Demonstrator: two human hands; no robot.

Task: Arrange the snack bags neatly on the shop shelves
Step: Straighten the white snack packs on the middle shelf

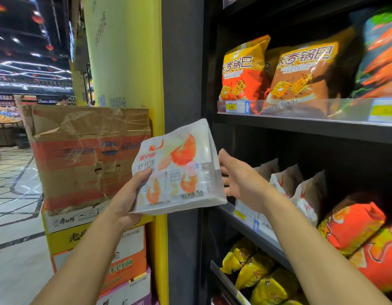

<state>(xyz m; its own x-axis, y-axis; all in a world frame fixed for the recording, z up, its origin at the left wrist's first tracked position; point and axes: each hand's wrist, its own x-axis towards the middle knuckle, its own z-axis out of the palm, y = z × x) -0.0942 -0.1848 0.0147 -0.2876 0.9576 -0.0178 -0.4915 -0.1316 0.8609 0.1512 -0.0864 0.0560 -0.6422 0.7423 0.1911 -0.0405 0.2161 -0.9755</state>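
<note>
**Q:** What is held, and by which hand?

**A:** My left hand grips the white shrimp-cracker bag at its lower left corner, with the thumb pressed on the printed front and the fingers behind. My right hand holds the bag's right edge: the thumb lies against the upper part of that edge and the fingers curl round the side, their tips hidden behind the bag.

**Q:** Where is the bag relative to the shelving?

**A:** It is in the air, tilted, in front of the dark upright at the left end of the unit. It is level with the middle shelf and has not been set on it.

**Q:** What stands on the shelves?

**A:** On the middle shelf, just past my right hand, is a row of matching white bags standing upright. Orange-red bags lie to their right. The upper shelf carries rice-crust bags behind a clear rail with a yellow price tag. Yellow bags fill the shelf below.

**Q:** And to the left?

**A:** Stacked cardboard boxes stand against a yellow pillar.
</note>
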